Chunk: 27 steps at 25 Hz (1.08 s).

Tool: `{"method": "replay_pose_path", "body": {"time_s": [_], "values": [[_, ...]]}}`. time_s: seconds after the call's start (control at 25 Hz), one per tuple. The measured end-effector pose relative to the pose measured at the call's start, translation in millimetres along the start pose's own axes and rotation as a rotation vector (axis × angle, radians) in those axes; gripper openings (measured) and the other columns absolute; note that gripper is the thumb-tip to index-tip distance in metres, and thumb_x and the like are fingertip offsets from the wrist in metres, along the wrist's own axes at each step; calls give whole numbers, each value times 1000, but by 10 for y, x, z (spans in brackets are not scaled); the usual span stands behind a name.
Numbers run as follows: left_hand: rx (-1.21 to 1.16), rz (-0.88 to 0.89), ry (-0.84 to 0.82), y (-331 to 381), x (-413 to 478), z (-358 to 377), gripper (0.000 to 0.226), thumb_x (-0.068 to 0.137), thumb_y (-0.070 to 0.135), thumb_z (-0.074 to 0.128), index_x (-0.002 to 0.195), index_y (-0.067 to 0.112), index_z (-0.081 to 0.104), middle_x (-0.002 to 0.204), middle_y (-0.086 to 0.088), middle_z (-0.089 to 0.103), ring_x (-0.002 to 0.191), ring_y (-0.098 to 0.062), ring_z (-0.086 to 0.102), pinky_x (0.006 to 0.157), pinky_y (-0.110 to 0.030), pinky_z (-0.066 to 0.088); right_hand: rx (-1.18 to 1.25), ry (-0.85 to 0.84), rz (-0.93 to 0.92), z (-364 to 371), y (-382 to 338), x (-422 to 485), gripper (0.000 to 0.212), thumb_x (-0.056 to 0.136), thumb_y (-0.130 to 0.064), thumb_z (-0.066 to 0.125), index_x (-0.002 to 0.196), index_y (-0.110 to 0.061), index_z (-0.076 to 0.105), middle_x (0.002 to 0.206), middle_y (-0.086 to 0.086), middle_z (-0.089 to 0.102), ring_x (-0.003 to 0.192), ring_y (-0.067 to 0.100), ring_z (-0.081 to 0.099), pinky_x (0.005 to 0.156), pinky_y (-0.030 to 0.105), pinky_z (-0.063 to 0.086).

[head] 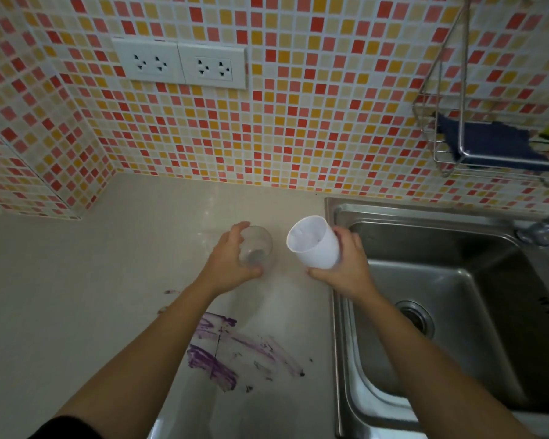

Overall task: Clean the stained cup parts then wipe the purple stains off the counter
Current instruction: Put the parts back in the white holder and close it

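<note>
My left hand (227, 263) grips a clear plastic cup part (258, 247) over the pale counter (76, 296), its mouth facing up toward me. My right hand (346, 264) holds a white cup part (313, 243) tilted with its opening toward the camera, just left of the sink's rim. The two parts are apart, a hand's width between them. Purple stains (222, 353) smear the counter nearer to me, below and between my forearms, with small purple specks further left.
A steel sink (457, 312) with a drain fills the right side, its faucet (542, 229) at the right edge. A wire rack (450, 153) on the tiled wall holds a dark blue cloth (495, 141) and something yellow-green. Two double sockets (179, 63) sit on the wall.
</note>
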<state>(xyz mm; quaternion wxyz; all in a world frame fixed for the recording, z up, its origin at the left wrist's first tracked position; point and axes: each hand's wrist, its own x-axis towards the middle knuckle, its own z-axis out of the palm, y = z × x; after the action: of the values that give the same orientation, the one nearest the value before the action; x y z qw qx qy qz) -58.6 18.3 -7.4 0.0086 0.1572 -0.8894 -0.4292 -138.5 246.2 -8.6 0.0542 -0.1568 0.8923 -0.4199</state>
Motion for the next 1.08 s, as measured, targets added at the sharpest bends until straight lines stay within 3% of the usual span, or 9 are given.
{"method": "replay_pose_path", "body": {"time_s": [0.16, 0.36, 0.68, 0.76, 0.88, 1.08], "values": [[-16, -31, -112, 133, 6, 313, 98, 60, 29, 84, 140, 19, 28, 130, -4, 45, 112, -22, 50, 87, -32, 48, -220, -58, -37, -482, -123, 33, 91, 52, -26, 87, 130, -25, 41, 128, 3, 35, 109, 15, 40, 85, 28, 42], [-75, -100, -183, 99, 0, 504, 94, 60, 24, 85, 138, 16, 32, 137, -5, 40, 124, -23, 45, 95, -35, 46, -559, -233, -206, -574, -342, 75, 92, 55, -31, 84, 135, -32, 37, 131, 4, 29, 124, 24, 27, 99, 50, 43], [-64, -42, -167, 127, -47, 478, 87, 62, 25, 82, 135, 16, 35, 133, -4, 45, 117, -23, 48, 85, -31, 45, -1011, -420, -418, -341, -848, 232, 101, 60, -24, 82, 142, -31, 24, 138, 8, 25, 127, 32, 24, 94, 46, 46], [-81, -14, -149, 158, -62, 463, 76, 62, 23, 82, 127, 17, 44, 124, -4, 53, 105, -23, 54, 80, -32, 48, -986, -480, -445, -275, -935, 262, 107, 59, -23, 83, 143, -32, 18, 140, 7, 29, 126, 30, 27, 95, 46, 45], [-98, -11, -132, 178, -77, 433, 61, 59, 21, 83, 112, 18, 53, 108, -3, 62, 93, -24, 61, 73, -35, 53, -696, -547, -406, -270, -963, 321, 107, 55, -26, 85, 139, -36, 19, 135, 1, 39, 120, 23, 32, 92, 40, 43], [-190, -79, -105, 72, -116, 457, 77, 53, 25, 86, 119, 21, 47, 108, 4, 58, 95, -17, 57, 67, -25, 47, -188, -437, -213, -305, -800, 269, 95, 55, -36, 88, 132, -28, 33, 125, -3, 44, 112, 18, 46, 91, 34, 47]]}}
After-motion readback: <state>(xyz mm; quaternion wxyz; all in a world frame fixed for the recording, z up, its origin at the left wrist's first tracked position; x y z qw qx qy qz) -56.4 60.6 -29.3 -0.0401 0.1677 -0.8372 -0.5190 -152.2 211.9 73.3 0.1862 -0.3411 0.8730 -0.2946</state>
